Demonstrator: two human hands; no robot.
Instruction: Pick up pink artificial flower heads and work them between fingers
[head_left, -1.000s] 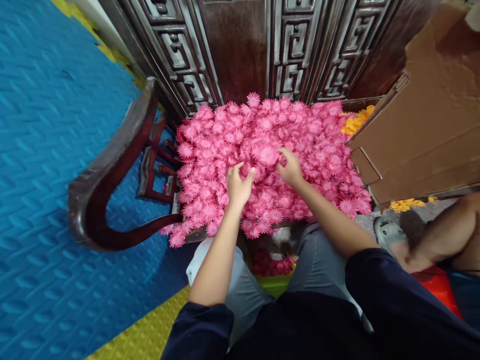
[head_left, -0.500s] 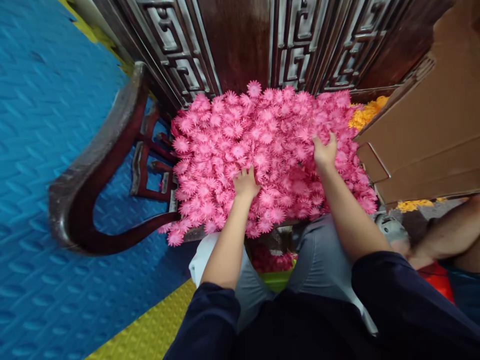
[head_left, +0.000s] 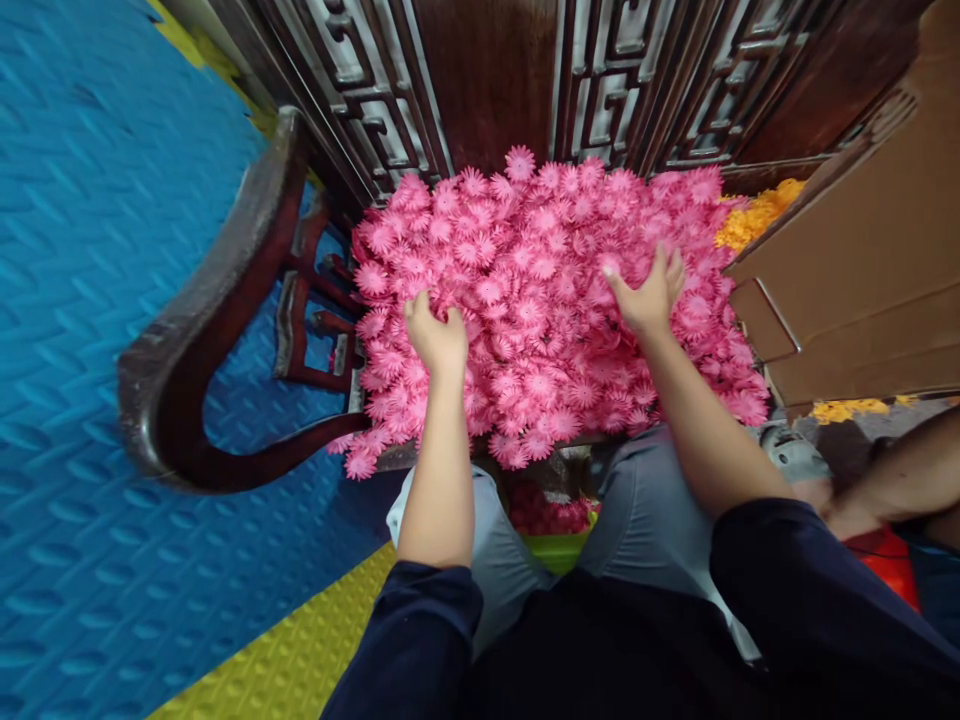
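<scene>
Blue floor mat (head_left: 90, 300) sits far left of the flower pile, with a yellow mat (head_left: 292, 665) at its near edge. Curved dark chair arm (head_left: 202, 330) just left of the pile, touching its left fringe.

Pink flower pile (head_left: 540, 300) covers the chair seat, heaped up against the carved wooden chair back (head_left: 510, 70) behind it.

My left hand (head_left: 436, 335) is on the left part of the pile, near its left edge. Grip curled, fingers bent inward over a few blooms; can't tell whether it actually has hold of any.

My right hand (head_left: 646, 295) is on the right part of the pile. Grip wide open, fingers spread, palm pressed flat on the flowers, holding nothing.

Hands are well apart, with pink blooms between them.

Below the near edge of the pile, between my knees: more pink flowers (head_left: 551, 515) in a green container (head_left: 559, 550), mostly hidden.

Orange flowers (head_left: 754, 215) just right of the pile at its far corner, more orange ones (head_left: 851, 408) lower down. Brown cardboard box (head_left: 862, 270) right of the pile, touching its edge.

Another person's leg (head_left: 892, 480) at far right, near the box, by something red (head_left: 881, 560).
</scene>
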